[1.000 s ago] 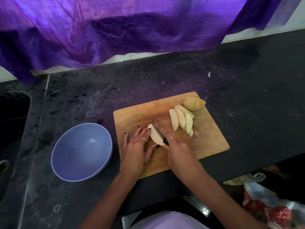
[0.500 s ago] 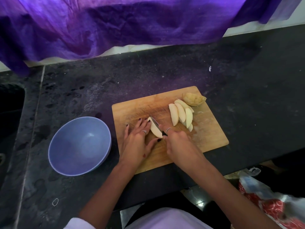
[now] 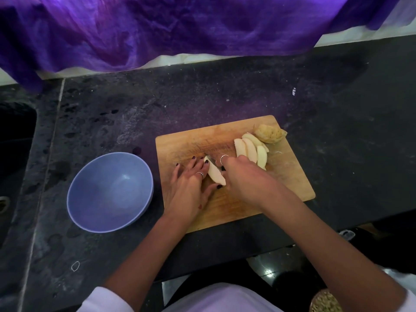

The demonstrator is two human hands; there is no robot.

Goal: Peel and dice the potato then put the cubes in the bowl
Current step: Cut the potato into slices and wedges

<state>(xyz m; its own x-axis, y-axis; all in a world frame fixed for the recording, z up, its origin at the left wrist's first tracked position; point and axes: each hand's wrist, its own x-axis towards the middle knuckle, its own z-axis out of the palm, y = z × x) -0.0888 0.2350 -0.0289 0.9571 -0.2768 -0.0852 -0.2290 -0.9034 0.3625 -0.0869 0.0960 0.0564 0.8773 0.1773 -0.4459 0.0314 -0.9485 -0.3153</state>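
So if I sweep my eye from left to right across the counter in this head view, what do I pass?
Sink → blue bowl → left hand holding down a potato piece → right hand cutting → peeled slices → pile of peel near the wooden board's far right corner.
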